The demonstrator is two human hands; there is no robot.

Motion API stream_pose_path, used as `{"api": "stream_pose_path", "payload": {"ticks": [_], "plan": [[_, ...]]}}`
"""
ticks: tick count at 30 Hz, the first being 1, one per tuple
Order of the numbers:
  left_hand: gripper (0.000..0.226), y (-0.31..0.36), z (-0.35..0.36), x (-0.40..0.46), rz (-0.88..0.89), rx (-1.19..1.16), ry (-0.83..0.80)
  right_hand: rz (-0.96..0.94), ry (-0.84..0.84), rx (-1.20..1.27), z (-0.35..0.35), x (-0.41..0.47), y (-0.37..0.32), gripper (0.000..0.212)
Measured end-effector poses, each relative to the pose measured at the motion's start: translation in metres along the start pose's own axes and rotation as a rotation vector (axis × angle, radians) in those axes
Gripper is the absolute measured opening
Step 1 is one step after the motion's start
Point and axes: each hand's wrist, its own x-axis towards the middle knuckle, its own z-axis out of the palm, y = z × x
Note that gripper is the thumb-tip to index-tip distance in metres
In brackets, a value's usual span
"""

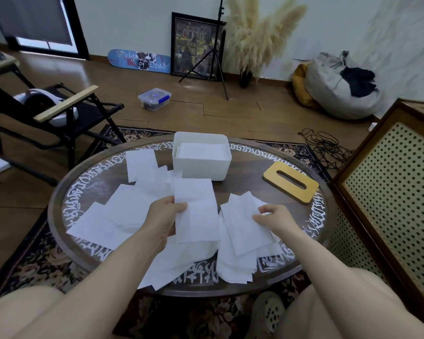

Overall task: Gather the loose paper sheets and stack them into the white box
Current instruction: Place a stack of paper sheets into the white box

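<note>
- The white box [201,165], at the far side of the surface [250,182], already holds some sheets.
- Many loose sheets [123,214] lie scattered nearer.
- Left hand [160,216] pinches one sheet [196,211]; right hand [277,217] pinches another [242,226].
- Most gathering seems left.

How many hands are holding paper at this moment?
2: the left hand pinches a sheet at table centre; the right hand pinches a sheet beside it.
</note>
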Motion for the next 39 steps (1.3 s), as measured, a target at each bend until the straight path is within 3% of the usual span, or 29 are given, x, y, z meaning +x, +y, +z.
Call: {"api": "stream_pose_path", "payload": {"ticks": [10,15,18,25,29,32,36,39], "plan": [[0.02,-0.002,0.005,-0.001,0.033,0.002,-0.005,-0.134,0.059,0.305,-0.01,-0.033,-0.026,0.01],[0.02,-0.002,0.005,-0.002,0.041,0.013,0.01,-0.108,0.089,0.318,-0.003,-0.029,-0.027,0.01],[0.014,-0.001,0.002,-0.002,0.043,0.017,0.023,-0.098,0.101,0.212,0.002,-0.022,-0.023,0.013],[0.014,0.001,0.0,-0.002,0.039,0.021,0.025,-0.101,0.148,-0.314,0.001,-0.009,-0.002,0.019],[0.016,0.0,0.002,-0.002,0.032,0.025,0.018,-0.092,0.143,-0.368,-0.005,-0.007,0.009,0.025],[0.016,-0.001,0.004,-0.002,0.033,0.025,0.017,-0.08,0.169,-0.385,-0.014,-0.009,0.015,0.015],[0.015,-0.003,0.008,-0.002,0.034,0.04,0.005,-0.128,0.226,-0.272,-0.023,-0.013,0.014,0.009],[0.015,-0.005,0.011,-0.002,0.037,0.047,-0.003,-0.176,0.192,-0.007,-0.024,-0.017,0.006,0.007]]}}
